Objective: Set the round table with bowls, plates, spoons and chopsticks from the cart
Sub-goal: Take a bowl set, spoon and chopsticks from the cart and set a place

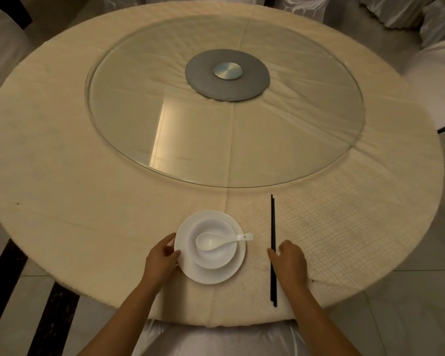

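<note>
Dim room, pale tiled floor, and a big round table (62, 176) under a cream cloth fills most of the view. One place setting sits at the near edge: white plate (203, 274) w/ a white bowl (216, 258) on it, set a bit toward the plate's near side. A white spoon (220, 241) lies in the bowl, scoop to the left, handle sticking out over the bowl's right rim. Left hand (162, 260) is at the plate's left edge, thumb and fingers pinching the rim. Just right of the plate, apart from it, a pair of black chopsticks (272, 227) lies side by side, pointing straight toward the table's centre, near ends close to the table edge. Right hand (290, 260) is beside them on the cloth, fingers loosely curled and touching the sticks at abt mid-length; whether they actually pinch the sticks, can't tell. Further out, a large glass turntable (139, 111) covers the table's middle, w/ a grey disc (206, 80) and a shiny metal hub (228, 70) at its centre. Chairs in white covers (437, 80) ring the table, and one white-covered chair back (216, 340) shows at the near edge btw the forearms.
</note>
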Available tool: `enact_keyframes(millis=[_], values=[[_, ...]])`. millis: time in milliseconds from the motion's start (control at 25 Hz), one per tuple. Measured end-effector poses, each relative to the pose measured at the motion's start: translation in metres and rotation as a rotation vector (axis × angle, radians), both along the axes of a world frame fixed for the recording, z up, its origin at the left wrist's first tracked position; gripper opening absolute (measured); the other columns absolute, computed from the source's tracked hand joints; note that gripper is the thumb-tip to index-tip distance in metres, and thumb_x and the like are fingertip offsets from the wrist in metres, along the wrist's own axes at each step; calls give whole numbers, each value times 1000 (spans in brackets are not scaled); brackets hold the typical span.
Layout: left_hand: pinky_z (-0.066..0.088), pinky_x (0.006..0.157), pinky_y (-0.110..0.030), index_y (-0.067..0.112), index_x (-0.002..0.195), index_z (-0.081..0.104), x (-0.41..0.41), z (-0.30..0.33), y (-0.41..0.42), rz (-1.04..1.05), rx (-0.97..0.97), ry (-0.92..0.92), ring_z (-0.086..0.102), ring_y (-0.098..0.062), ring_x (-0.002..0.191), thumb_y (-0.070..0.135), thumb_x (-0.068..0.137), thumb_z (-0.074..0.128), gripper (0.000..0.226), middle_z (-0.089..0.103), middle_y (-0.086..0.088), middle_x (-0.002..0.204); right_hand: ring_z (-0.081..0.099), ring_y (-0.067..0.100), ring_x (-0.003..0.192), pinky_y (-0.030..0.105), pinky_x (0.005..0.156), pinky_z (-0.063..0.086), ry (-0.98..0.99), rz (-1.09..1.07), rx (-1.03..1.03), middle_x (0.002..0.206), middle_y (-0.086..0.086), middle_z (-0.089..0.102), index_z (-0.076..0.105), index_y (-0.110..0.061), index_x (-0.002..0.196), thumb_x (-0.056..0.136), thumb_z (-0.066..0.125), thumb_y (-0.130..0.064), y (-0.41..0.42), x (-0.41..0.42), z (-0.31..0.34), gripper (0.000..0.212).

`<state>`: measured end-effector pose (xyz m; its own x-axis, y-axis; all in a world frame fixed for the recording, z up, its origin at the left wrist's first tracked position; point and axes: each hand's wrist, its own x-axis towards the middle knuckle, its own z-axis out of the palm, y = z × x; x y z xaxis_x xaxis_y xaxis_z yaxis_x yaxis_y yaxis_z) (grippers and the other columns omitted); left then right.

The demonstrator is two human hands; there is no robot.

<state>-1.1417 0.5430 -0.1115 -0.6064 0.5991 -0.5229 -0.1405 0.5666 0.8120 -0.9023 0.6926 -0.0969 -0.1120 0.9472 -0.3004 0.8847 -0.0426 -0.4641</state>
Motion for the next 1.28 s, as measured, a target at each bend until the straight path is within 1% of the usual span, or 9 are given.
enact_keyframes(millis=[120,280,600,840,920,1040,1120,1200,1280], values=[[58,67,-34,22,128,56,4,0,-4,-12,10,-10,66,-23,78,-9,79,49,59,72,-9,88,58,22,79,26,63,42,-15,40,-37,96,16,64,58,-1,94,89,60,-20,-7,-1,-9,20],[57,62,-25,21,129,55,9,-1,-9,25,22,-38,63,-21,72,-12,80,50,59,72,-11,85,55,19,77,25,63,44,-20,78,-16,96,14,62,58,-2,93,89,56,-11,-10,-2,-12,10],[53,82,-50,26,126,56,18,2,-14,9,33,-76,61,-27,78,-13,80,51,61,72,-11,87,59,21,85,27,71,48,5,113,3,97,12,62,59,-3,95,88,54,-5,-23,-1,-15,10],[54,80,-47,26,125,57,21,-1,-17,5,38,-63,59,-25,76,-13,79,51,61,71,-12,86,59,20,87,26,73,49,-20,114,10,101,10,60,57,-4,101,90,52,-9,-30,1,-17,13],[55,75,-41,26,126,57,19,-1,-18,-15,27,-46,61,-23,75,-10,80,53,59,72,-10,87,59,20,89,28,75,51,-19,123,8,103,10,60,57,-5,102,90,53,-11,-30,0,-16,15],[56,70,-29,23,131,53,14,7,-18,-127,-43,67,66,-19,76,0,83,57,54,71,-7,93,59,21,92,29,77,51,-15,110,-5,108,10,59,56,-4,109,89,58,-18,-27,6,-6,25],[50,70,-24,20,135,47,7,21,-13,-190,-121,231,66,-19,77,10,84,62,54,68,-8,99,60,22,96,31,80,51,-26,114,1,112,10,59,56,-6,114,88,60,-23,-22,15,8,32],[47,77,-27,18,134,47,4,42,-4,-223,-147,406,65,-22,86,17,83,64,54,68,-10,106,59,23,102,33,82,51,-18,111,2,117,10,58,56,-9,118,87,60,-27,-15,25,24,36],[46,78,-28,17,127,55,10,69,10,-265,-92,496,64,-20,86,21,83,65,45,69,-8,104,59,23,106,32,83,49,6,98,9,120,9,59,57,-11,118,86,61,-29,-7,37,44,37]])
